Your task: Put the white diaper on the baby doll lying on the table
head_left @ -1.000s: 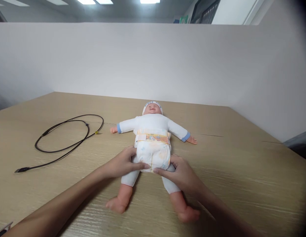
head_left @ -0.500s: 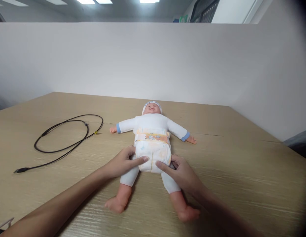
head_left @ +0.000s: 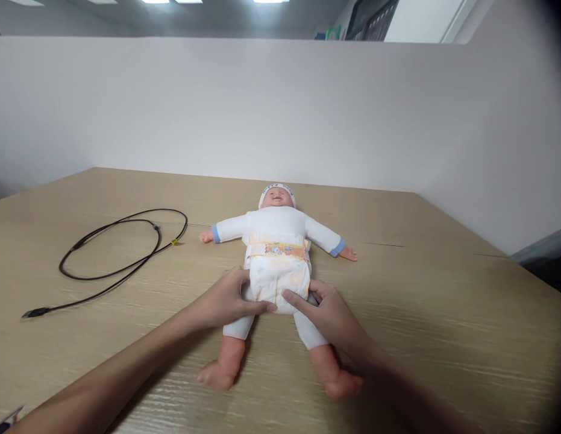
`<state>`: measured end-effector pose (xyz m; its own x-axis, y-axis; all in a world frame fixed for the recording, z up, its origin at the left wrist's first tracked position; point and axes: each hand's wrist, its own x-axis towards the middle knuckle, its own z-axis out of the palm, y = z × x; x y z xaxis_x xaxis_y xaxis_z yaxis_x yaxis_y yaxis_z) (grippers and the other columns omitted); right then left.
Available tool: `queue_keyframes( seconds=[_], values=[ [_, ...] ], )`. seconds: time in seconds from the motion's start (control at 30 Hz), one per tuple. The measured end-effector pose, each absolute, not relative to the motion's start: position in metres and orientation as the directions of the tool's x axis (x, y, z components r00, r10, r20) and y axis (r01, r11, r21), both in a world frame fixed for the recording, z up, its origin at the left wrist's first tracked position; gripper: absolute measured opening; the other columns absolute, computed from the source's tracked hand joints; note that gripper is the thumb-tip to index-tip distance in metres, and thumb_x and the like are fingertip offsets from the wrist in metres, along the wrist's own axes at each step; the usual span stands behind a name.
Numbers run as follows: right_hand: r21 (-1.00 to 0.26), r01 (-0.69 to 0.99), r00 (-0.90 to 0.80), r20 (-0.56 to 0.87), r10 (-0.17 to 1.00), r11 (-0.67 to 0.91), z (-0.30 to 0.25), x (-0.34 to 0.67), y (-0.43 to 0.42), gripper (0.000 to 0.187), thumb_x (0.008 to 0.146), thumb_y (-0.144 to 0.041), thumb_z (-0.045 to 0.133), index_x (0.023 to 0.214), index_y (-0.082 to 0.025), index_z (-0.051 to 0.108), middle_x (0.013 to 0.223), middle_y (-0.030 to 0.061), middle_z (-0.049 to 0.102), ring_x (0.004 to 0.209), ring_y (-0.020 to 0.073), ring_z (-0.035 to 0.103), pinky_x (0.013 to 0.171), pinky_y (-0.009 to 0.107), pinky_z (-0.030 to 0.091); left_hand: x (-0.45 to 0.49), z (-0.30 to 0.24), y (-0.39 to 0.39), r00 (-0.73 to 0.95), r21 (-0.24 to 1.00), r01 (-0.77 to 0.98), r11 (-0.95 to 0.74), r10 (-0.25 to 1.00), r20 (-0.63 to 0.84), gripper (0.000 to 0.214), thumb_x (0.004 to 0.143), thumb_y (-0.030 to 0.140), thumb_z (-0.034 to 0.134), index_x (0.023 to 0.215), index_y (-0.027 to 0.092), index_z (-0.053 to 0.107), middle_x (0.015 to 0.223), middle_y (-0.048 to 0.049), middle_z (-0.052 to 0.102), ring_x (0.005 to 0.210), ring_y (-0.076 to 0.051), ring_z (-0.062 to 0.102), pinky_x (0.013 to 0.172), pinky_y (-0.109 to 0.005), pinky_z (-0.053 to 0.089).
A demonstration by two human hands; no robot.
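A baby doll (head_left: 276, 224) in a white suit and cap lies on its back in the middle of the wooden table, arms spread, bare feet toward me. A printed diaper (head_left: 277, 274) is fastened round its waist. My left hand (head_left: 226, 299) grips the diaper's lower left side, thumb on top and forefinger stretched along its bottom edge. My right hand (head_left: 328, 314) pinches the diaper's lower right edge by the doll's thigh, forefinger pressed on the front. Both forefingers nearly meet at the crotch.
A black cable (head_left: 120, 253) lies looped on the table (head_left: 443, 301) to the left, its plug end near the left edge. A white partition wall (head_left: 280, 108) stands behind the table. A pale object's corner shows at the bottom left.
My fingers have shifted along the diaper's lower edge, the left forefinger back down to the bottom, the right one further onto the front. The doll has stayed in place.
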<state>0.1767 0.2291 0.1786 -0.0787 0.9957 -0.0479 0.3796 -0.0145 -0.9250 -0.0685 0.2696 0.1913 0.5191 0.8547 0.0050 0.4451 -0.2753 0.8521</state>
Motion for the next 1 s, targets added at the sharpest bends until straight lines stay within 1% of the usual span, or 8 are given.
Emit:
queue_keyframes(
  seconds=[0.1,0.23,0.4,0.53,0.73,0.8,0.93,1.0],
  values=[
    [-0.934,0.356,-0.083,-0.039,0.996,-0.007,0.177,0.176,0.230,0.043,0.090,-0.060,0.079,0.105,-0.020,0.082,0.112,0.0090,0.083,0.108,0.0324,0.074,0.095,0.043,0.058,-0.071,0.192,0.272,0.546,0.858,0.433,-0.277,0.838,-0.005,0.033,0.085,0.049,0.086,0.102,0.021,0.079,0.097,-0.0015,0.077,0.088,-0.023,0.067,0.079,-0.035,0.051],
    [-0.927,0.374,-0.066,-0.038,0.997,-0.010,0.173,0.176,0.232,0.047,0.090,-0.063,0.078,0.105,-0.018,0.081,0.108,0.0100,0.083,0.102,0.0320,0.074,0.090,0.042,0.058,-0.072,0.193,0.274,0.558,0.850,0.443,-0.284,0.830,-0.014,0.033,0.088,0.050,0.083,0.101,0.021,0.078,0.092,-0.0014,0.074,0.086,-0.022,0.065,0.075,-0.033,0.048],
    [-0.923,0.384,-0.075,-0.030,0.997,0.001,0.170,0.178,0.233,0.050,0.090,-0.065,0.077,0.109,-0.019,0.082,0.114,0.0102,0.082,0.108,0.0332,0.074,0.096,0.045,0.059,-0.071,0.194,0.274,0.565,0.849,0.441,-0.291,0.825,-0.011,0.032,0.088,0.050,0.082,0.103,0.022,0.078,0.094,-0.0016,0.076,0.087,-0.023,0.066,0.074,-0.033,0.048],
    [-0.903,0.429,-0.078,-0.033,0.996,0.004,0.177,0.178,0.229,0.050,0.090,-0.063,0.077,0.113,-0.019,0.083,0.109,0.0102,0.082,0.107,0.0333,0.074,0.096,0.045,0.059,-0.070,0.193,0.273,0.537,0.844,0.462,-0.274,0.843,-0.020,0.034,0.089,0.052,0.082,0.103,0.021,0.079,0.094,-0.0032,0.076,0.087,-0.024,0.067,0.075,-0.035,0.051],
    [-0.823,0.566,-0.097,-0.007,0.995,0.050,0.184,0.180,0.224,0.052,0.075,-0.053,0.093,0.118,-0.025,0.083,0.118,0.0089,0.079,0.113,0.0343,0.070,0.099,0.047,0.055,-0.069,0.194,0.271,0.537,0.885,0.408,-0.224,0.843,-0.034,0.038,0.090,0.051,0.082,0.113,0.022,0.079,0.107,-0.0048,0.080,0.097,-0.027,0.071,0.084,-0.039,0.055],
    [-0.809,0.583,-0.118,0.015,0.993,0.081,0.186,0.180,0.224,0.049,0.073,-0.048,0.095,0.116,-0.027,0.084,0.118,0.0077,0.079,0.115,0.0342,0.069,0.101,0.046,0.054,-0.069,0.194,0.270,0.539,0.892,0.398,-0.214,0.842,-0.038,0.038,0.090,0.052,0.082,0.111,0.021,0.079,0.105,-0.0046,0.080,0.095,-0.027,0.070,0.083,-0.039,0.055],
    [-0.802,0.582,-0.171,0.038,0.984,0.133,0.192,0.180,0.224,0.031,0.081,-0.040,0.090,0.109,-0.028,0.085,0.116,0.0050,0.081,0.115,0.0333,0.068,0.102,0.045,0.051,-0.069,0.195,0.270,0.531,0.880,0.423,-0.217,0.846,-0.046,0.037,0.088,0.053,0.082,0.105,0.020,0.078,0.098,-0.0046,0.079,0.088,-0.026,0.070,0.078,-0.039,0.055],
    [-0.810,0.570,-0.187,0.036,0.982,0.139,0.194,0.180,0.225,0.027,0.081,-0.037,0.090,0.107,-0.029,0.086,0.117,0.0044,0.081,0.114,0.0328,0.068,0.102,0.044,0.051,-0.068,0.193,0.269,0.522,0.861,0.444,-0.247,0.853,-0.024,0.040,0.085,0.054,0.084,0.107,0.021,0.077,0.101,-0.0055,0.079,0.091,-0.028,0.070,0.081,-0.041,0.056]
  ],
)
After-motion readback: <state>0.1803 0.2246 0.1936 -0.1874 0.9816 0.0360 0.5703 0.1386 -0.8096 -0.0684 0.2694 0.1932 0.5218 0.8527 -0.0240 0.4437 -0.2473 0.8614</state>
